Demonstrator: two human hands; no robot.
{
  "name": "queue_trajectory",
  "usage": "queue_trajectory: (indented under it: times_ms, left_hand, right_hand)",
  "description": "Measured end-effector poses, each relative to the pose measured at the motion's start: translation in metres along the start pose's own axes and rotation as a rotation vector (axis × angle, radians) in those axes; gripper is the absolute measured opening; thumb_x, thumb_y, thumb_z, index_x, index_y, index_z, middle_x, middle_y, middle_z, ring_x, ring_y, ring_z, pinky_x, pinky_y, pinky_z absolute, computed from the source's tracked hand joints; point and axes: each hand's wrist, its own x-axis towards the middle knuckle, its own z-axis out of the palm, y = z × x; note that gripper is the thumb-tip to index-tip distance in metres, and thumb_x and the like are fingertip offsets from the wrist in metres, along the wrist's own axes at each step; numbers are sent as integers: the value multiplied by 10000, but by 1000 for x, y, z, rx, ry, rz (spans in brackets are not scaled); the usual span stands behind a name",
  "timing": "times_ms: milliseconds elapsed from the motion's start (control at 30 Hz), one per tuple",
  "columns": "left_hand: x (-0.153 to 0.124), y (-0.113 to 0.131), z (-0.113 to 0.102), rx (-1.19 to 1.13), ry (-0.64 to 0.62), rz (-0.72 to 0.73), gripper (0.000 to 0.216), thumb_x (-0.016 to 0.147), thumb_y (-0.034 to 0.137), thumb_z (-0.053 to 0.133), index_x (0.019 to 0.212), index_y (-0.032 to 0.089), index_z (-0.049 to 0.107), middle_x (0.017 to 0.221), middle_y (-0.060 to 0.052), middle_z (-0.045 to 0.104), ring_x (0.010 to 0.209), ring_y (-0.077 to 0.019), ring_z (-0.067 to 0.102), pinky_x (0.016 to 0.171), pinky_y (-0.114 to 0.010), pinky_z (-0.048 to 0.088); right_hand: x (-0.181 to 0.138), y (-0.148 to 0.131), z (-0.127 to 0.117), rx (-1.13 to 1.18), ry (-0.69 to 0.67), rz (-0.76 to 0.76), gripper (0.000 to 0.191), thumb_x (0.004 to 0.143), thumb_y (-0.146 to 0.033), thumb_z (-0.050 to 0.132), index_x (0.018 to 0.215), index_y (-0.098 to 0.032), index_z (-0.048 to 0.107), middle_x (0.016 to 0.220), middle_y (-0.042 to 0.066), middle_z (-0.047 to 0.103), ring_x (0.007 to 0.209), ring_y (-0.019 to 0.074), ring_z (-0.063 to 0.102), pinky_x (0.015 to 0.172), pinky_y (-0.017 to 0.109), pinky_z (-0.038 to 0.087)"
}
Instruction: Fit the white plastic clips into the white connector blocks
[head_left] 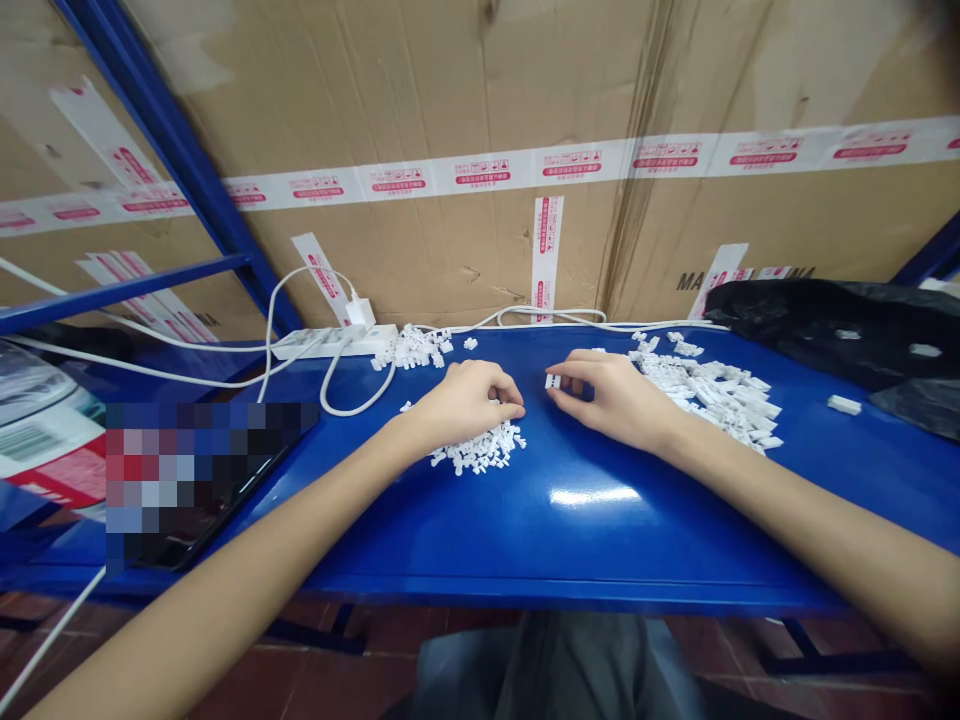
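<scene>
My right hand [615, 395] pinches a small white plastic block [553, 381] with dark slots between thumb and fingertips, just above the blue table. Facing it, my left hand [476, 400] is over a pile of tiny white plastic pieces [480, 455], its thumb and fingers drawn together. Whether a piece sits in that pinch is too small to make out. Behind my right hand and wrist spreads a heap of larger white plastic blocks [720, 395], partly covered by the hand.
Another heap of white pieces [416, 347] lies beside a white power strip [330, 342] with a plugged-in charger [360, 312] and looping cables. A dark tablet-like device [240, 490], partly blurred out, rests at left. Black plastic bag [795, 320] at right; cardboard [450, 90] stands behind the blue table [465, 540].
</scene>
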Motion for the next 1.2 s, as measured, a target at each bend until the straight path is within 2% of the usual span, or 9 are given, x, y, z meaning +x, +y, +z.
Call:
queue_trajectory:
  times_ms: [167, 300, 500, 667, 933, 1000, 1100, 1200]
  left_hand:
    - [-1, 3, -2, 54, -12, 37, 99, 812, 265, 719, 773, 214, 795, 856, -80, 756, 887, -266, 677, 849, -416, 512]
    - [-1, 4, -2, 46, -8, -11, 106, 810, 235, 693, 805, 195, 791, 867, -63, 759, 870, -231, 668, 834, -381, 504]
    - [1, 4, 0, -129, 66, -30, 113, 832, 260, 692, 843, 178, 769, 819, -43, 753, 753, -175, 649, 732, -325, 503]
    - [2, 4, 1, -238, 148, 8, 147, 841, 269, 708, 929, 160, 752, 848, -44, 743, 771, -158, 655, 735, -301, 526]
    - [1, 5, 7, -353, 129, 49, 167, 827, 243, 739, 961, 144, 732, 931, -59, 757, 834, -167, 695, 801, -313, 554]
    - [2, 5, 7, -364, 126, 43, 161, 823, 234, 740, 955, 143, 731, 917, -57, 755, 819, -163, 689, 791, -311, 550]
    - [3, 4, 5, -413, 120, 7, 171, 813, 243, 748, 945, 136, 722, 880, -59, 744, 785, -160, 676, 754, -308, 540]
    - [4, 4, 2, -524, 112, -57, 201, 796, 260, 763, 937, 128, 706, 860, -59, 732, 773, -156, 668, 730, -303, 529]
  right_hand:
    - [-1, 2, 1, 5, 1, -2, 237, 926, -233, 608, 1072, -137, 768, 844, 67, 681, 764, 207, 644, 725, 346, 504]
    - [-1, 3, 1, 6, 5, -13, 238, 923, -230, 619, 1080, -130, 767, 857, 72, 686, 755, 204, 639, 721, 343, 497]
    - [-2, 1, 0, 21, 1, -29, 238, 934, -239, 619, 1094, -134, 760, 864, 70, 683, 738, 190, 629, 719, 335, 490]
    - [-2, -1, -1, 39, -3, -40, 243, 970, -274, 593, 1070, -130, 761, 849, 68, 677, 732, 181, 625, 711, 320, 475]
    - [0, 1, 4, 85, -1, -130, 264, 1003, -206, 522, 890, -120, 745, 811, 74, 642, 727, 172, 598, 704, 307, 465]
    - [-1, 0, 4, 97, -2, -121, 239, 997, -207, 537, 917, -123, 747, 816, 69, 638, 726, 171, 593, 699, 307, 469]
    - [-3, -3, 3, 158, -35, -117, 220, 994, -259, 573, 1061, -135, 741, 919, 76, 642, 769, 172, 608, 722, 305, 494]
    - [-4, -5, 2, 182, -125, -157, 292, 993, -328, 605, 1209, -159, 706, 1061, 104, 634, 939, 213, 627, 854, 341, 514]
